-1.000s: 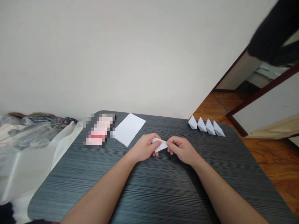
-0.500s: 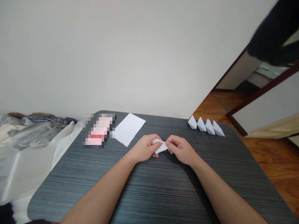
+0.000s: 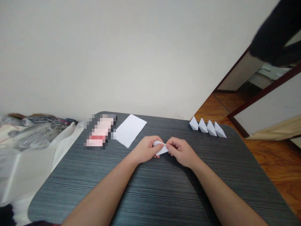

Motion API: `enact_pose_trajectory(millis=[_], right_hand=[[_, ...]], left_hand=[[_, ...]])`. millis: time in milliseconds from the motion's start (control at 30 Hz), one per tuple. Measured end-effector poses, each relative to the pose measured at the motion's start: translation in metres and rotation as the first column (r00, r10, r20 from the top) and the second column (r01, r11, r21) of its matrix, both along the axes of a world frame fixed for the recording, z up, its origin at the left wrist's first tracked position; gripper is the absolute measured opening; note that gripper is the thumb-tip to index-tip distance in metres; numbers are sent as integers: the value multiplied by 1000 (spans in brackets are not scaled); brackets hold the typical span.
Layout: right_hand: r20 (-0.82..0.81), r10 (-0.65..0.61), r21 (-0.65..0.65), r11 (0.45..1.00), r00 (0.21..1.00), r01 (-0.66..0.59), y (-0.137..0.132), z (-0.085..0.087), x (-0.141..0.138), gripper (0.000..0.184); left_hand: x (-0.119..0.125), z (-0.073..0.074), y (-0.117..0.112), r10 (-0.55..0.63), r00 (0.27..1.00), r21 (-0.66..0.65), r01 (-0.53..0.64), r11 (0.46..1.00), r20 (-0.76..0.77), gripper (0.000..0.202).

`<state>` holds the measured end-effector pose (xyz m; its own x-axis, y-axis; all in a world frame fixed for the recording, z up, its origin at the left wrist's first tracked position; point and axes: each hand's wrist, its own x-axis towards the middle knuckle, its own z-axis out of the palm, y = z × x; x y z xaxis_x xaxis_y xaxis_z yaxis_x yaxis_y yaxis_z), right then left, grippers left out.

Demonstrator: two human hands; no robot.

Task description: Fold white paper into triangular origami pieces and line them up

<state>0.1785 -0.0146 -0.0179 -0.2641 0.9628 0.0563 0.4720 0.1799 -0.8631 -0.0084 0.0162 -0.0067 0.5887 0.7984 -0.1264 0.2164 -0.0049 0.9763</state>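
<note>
Between my hands, just above the dark table (image 3: 150,194), is a small folded piece of white paper (image 3: 161,150). My left hand (image 3: 147,149) is closed on its left part, thumb on top and fingers underneath. My right hand (image 3: 180,150) pinches the paper's right end between thumb and forefinger. The fingers hide parts of the folds. Beyond my left hand lies white paper (image 3: 130,130), flat on the table. Several pointed folded white paper pieces (image 3: 202,126) stand in a row near the far right edge.
A blurred-out pinkish rectangular object (image 3: 100,130) lies at the table's far left. Clear plastic bags and white sheeting (image 3: 42,135) are heaped left of the table. A pale wall (image 3: 141,56) rises behind, and wooden floor (image 3: 270,160) shows on the right.
My right thumb and forefinger have shifted slightly left along the folded paper, covering more of its right end. My left hand and the other things stay where they were.
</note>
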Motion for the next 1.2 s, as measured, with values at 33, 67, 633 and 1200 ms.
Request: enact_pose_trajectory(millis=[33, 67, 633, 1200], right_hand=[[10, -4, 13, 1000, 1000, 4, 0, 0, 0, 16], [18, -6, 25, 1000, 1000, 6, 0, 1, 0, 16], [43, 18, 48, 999, 999, -20, 0, 0, -1, 18], [0, 1, 12, 1000, 1000, -1, 1, -4, 5, 17]], left_hand=[[0, 0, 0, 10, 1000, 7, -10, 1000, 2, 21], [1, -1, 0, 18, 1000, 13, -18, 1000, 3, 21], [-1, -1, 1, -5, 999, 96, 8, 995, -34, 24], [-3, -5, 4, 88, 991, 188, -67, 980, -105, 30]])
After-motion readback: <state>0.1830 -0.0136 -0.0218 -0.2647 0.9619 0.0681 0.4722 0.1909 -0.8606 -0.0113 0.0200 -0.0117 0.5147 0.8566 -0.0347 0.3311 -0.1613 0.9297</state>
